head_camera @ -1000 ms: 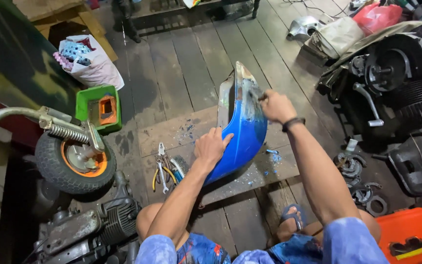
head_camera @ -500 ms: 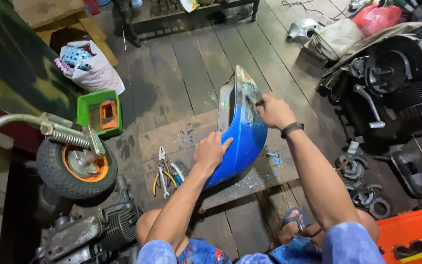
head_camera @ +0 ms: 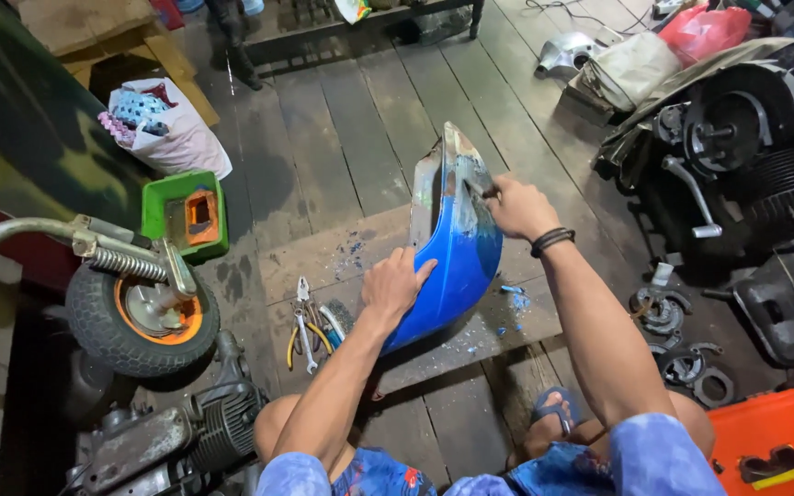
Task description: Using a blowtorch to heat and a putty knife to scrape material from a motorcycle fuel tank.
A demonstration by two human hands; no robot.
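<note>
Blue curved metal cover [head_camera: 457, 262] stands on end on board [head_camera: 342, 253] on wood floor [head_camera: 360, 119]. Long side runs up and away from person; rusty narrow tip points up, wide end down near knees. Left hand [head_camera: 395, 287] flat, fingers spread, pressed on blue side. Right hand [head_camera: 518, 208] pinches small scraper [head_camera: 477, 188] against top edge. Blue paint bits [head_camera: 512, 298] lie on board. Green box [head_camera: 186, 213] holds orange part [head_camera: 200, 207]. White bag [head_camera: 172, 129] holds bits, too small to tell.
</note>
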